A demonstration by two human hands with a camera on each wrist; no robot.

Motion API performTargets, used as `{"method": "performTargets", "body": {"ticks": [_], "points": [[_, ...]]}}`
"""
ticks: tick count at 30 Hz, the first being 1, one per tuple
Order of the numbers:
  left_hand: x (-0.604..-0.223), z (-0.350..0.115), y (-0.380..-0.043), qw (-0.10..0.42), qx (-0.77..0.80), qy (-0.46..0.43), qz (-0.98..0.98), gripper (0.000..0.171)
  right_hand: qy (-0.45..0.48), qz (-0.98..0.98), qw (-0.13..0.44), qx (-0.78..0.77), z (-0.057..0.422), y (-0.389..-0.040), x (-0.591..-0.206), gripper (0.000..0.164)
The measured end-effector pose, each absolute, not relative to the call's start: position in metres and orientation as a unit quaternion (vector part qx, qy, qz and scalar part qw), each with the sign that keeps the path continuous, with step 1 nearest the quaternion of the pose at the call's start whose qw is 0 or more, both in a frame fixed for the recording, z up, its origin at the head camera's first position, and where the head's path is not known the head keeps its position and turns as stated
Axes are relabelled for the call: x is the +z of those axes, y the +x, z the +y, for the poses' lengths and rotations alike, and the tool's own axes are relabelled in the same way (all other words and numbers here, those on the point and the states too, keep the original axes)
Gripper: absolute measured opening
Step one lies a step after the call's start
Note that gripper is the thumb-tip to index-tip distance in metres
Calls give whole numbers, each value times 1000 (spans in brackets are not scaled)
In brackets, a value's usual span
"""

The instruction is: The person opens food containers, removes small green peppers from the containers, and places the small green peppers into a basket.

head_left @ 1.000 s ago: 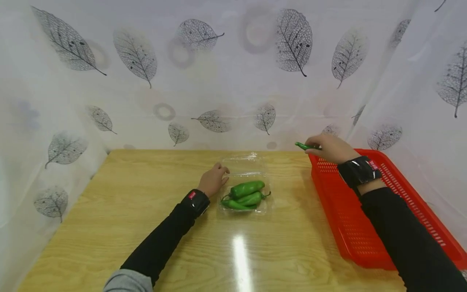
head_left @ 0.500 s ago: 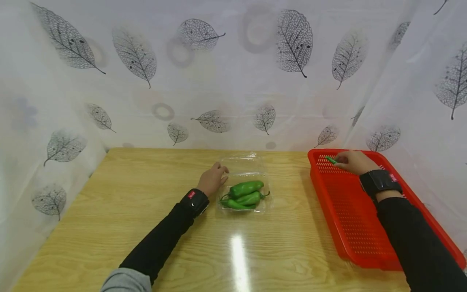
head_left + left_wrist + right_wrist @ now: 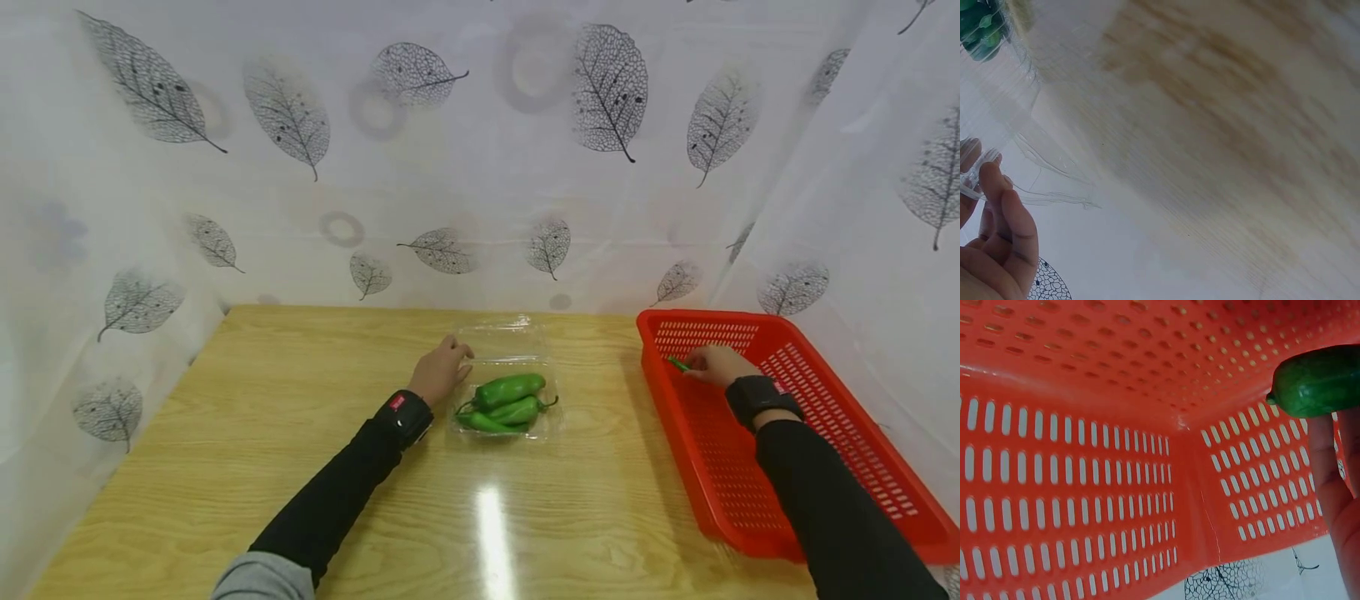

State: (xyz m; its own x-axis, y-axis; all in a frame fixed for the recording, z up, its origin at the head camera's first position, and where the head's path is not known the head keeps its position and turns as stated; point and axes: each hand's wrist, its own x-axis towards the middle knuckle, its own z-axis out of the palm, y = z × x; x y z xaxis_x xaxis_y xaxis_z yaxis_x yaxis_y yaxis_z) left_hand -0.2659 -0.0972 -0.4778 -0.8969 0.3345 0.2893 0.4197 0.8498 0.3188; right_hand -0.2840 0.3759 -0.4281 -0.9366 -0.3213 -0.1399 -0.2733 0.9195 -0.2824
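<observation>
My left hand (image 3: 438, 372) pinches the edge of a clear plastic clamshell box (image 3: 501, 342) near its fold, its lid laid back. In the left wrist view, the fingers (image 3: 1015, 219) close on the thin clear plastic. Several green peppers (image 3: 512, 389) lie in the box. Inside the red basket, toward its far left corner, my right hand (image 3: 722, 365) holds another green pepper (image 3: 678, 364). The right wrist view has this pepper (image 3: 1316, 382) at upper right, close to the slotted walls; the fingers (image 3: 1329, 462) partly show beside it.
The red perforated basket (image 3: 684, 471) stands on the right of the wooden table (image 3: 300, 358). A pale curtain (image 3: 465, 167) printed with leaves hangs behind and along both sides. A bright light reflection lies on the tabletop near the front.
My right hand has moved right with the pepper, over the basket rim, then down into the basket. The left hand stays at the clamshell box, and the peppers there have not moved.
</observation>
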Motion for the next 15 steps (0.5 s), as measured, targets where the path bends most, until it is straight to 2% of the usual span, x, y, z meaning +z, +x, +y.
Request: {"method": "performTargets", "body": {"ticks": [6,15], "points": [[-478,-97,-265,115,-187,-199,-955,19,-155,973,108,-133,373,-284,-438,18],[-476,-97,-263,118,-193,-198,-954,19,-136,973,126,-137,372,-288,-449,20]]}}
